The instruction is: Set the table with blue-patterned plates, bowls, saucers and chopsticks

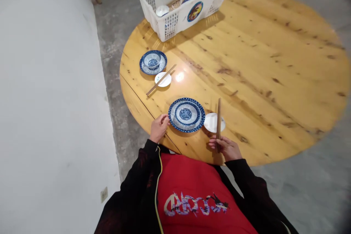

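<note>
In my right hand (pixel 227 147) I grip a pair of brown chopsticks (pixel 218 120) near their lower ends. Their upper part passes over a small white dish (pixel 210 122); whether they touch it I cannot tell. Left of that dish lies a blue-and-white patterned plate (pixel 186 114). My left hand (pixel 159 128) is curled closed beside the plate's left rim, with nothing visible in its fingers.
Farther off, a blue-patterned bowl (pixel 152 60) sits on a plate (pixel 162 66). Chopsticks (pixel 157 85) lie across another small white dish (pixel 166 81). A white plastic basket (pixel 178 25) with dishes and chopsticks stands on the round wooden table (pixel 260 80). A wall (pixel 55 98) rises left.
</note>
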